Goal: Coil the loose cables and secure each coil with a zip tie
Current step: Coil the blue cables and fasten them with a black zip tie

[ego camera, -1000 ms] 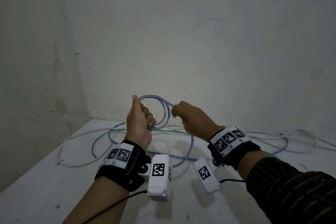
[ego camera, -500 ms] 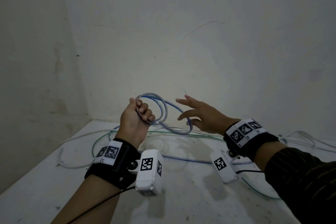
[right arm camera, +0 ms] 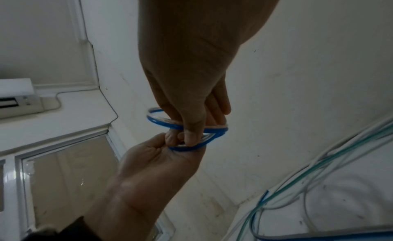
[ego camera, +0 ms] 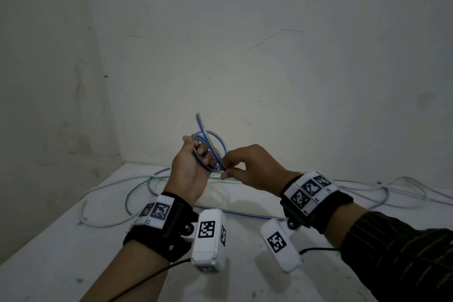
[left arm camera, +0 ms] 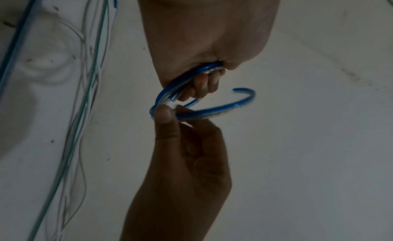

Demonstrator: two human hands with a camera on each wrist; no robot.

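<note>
A blue-and-clear cable coil [ego camera: 212, 152] is held up in front of the wall, above the table. My left hand [ego camera: 201, 155] grips its left side with the fingers curled through the loops. My right hand [ego camera: 226, 172] pinches the coil's lower right edge between thumb and fingers. The cable's free end [ego camera: 198, 119] sticks up above the coil. In the left wrist view the coil [left arm camera: 170, 91] runs from my left fingers [left arm camera: 204, 84] to the right thumb [left arm camera: 163, 113], and the loose end [left arm camera: 244, 91] curls free. In the right wrist view my right thumb [right arm camera: 190, 133] presses on the coil [right arm camera: 158, 122]. No zip tie shows.
Loose cables lie on the white table [ego camera: 73, 252]: a green one [ego camera: 133, 191], a blue one [ego camera: 245, 214] and white ones [ego camera: 392, 193] toward the right. Walls close in behind and to the left. In the right wrist view are an air-conditioner unit [right arm camera: 15, 96] and a window [right arm camera: 63, 177].
Half a second ago my right hand was open, away from the coil. It has come back and pinches the coil, and the cable's tail has swung up off the table.
</note>
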